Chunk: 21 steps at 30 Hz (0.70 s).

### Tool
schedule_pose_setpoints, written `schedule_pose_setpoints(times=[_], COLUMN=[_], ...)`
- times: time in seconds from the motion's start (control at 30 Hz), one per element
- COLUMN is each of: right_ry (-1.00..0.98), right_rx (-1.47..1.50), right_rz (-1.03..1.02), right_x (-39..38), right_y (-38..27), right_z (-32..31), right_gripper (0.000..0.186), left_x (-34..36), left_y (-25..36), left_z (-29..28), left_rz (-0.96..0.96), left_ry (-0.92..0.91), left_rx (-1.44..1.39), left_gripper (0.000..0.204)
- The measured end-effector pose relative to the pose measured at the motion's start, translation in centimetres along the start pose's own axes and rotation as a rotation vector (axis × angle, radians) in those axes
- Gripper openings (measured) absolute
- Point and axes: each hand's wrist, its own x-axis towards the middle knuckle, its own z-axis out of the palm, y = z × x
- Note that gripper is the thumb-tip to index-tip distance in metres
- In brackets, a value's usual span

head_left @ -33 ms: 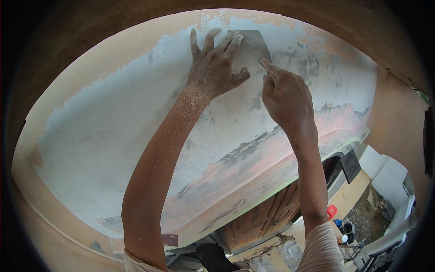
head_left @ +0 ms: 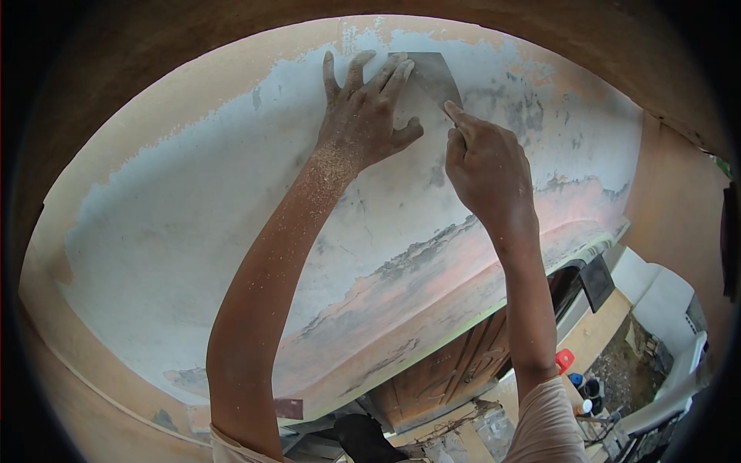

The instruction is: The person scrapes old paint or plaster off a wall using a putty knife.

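Note:
A wide, grey-bladed putty knife [head_left: 434, 77] lies against the upper wall, its blade edge upward. My right hand [head_left: 490, 163] is closed round its handle, with the index finger stretched along the lower end of the blade. My left hand [head_left: 363, 112] is spread open on the wall. Two of its fingertips touch the blade's left corner, and the thumb points right, off the blade. Pale dust and crumbs cling to my left wrist and forearm. The wall [head_left: 201, 231] shows a broad whitish area with grey patches, bordered above and at the left by peach-coloured paint.
Below the scraped area, a pinkish ledge [head_left: 463, 282] with flaking edges slopes up to the right. Beneath it stand a carved wooden door [head_left: 444, 374] and a dark square panel [head_left: 597, 282]. Small containers and a red object [head_left: 565, 359] lie far down at the lower right.

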Motion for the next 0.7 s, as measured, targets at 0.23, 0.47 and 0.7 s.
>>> schedule_pose_setpoints(times=[0.23,0.47,0.7], right_ry=[0.071,0.015,0.061], right_rx=[0.006,0.014,-0.002], right_rz=[-0.058,-0.048,-0.042], right_x=[0.7,0.5,0.6], right_y=[0.1,0.0,-0.3], right_z=[0.2,-0.1,0.4], right_gripper=[0.029,0.030,0.030], left_x=[0.4,0.4,0.7], left_y=[0.0,0.2,0.3], left_z=[0.0,0.1,-0.2], left_rz=[-0.053,-0.051,-0.087], left_ry=[0.003,0.016,0.023], left_rx=[0.006,-0.025,-0.020], left_gripper=[0.076,0.076,0.074])
